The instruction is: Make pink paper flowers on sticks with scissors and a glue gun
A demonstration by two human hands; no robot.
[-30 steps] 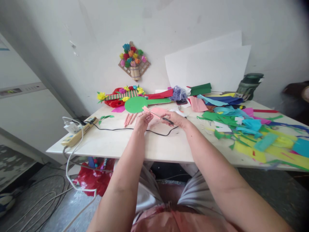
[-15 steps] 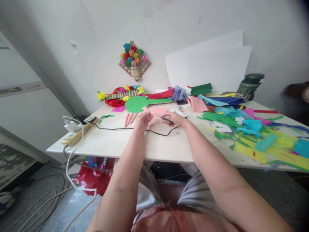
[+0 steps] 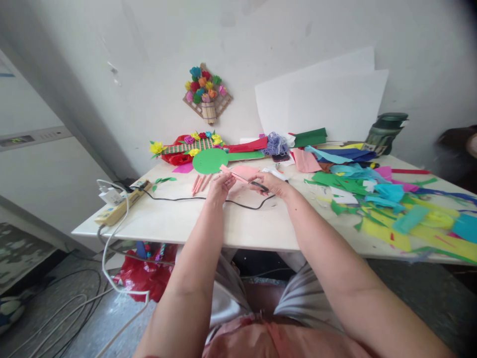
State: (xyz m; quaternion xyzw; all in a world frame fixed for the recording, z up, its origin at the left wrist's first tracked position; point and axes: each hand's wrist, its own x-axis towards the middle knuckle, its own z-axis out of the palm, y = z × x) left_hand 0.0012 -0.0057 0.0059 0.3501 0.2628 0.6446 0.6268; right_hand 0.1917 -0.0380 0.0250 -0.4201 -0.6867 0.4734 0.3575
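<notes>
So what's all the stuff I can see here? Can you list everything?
table: one, white, centre
power strip: one, beige, table's left edge
black cable: one, runs from the strip toward the hands
green paper disc: one, behind the hands
flower wall decoration: one, many-coloured, on the wall
flower craft: one, red and yellow, back of table
white sheets: two or so, leaning on the wall
paper scraps: many, mixed colours, table's right side
green bottle: one, far right
red bag: one, under the table
pink paper piece: one, held in left hand
scissors: one, dark-handled, in right hand
</notes>
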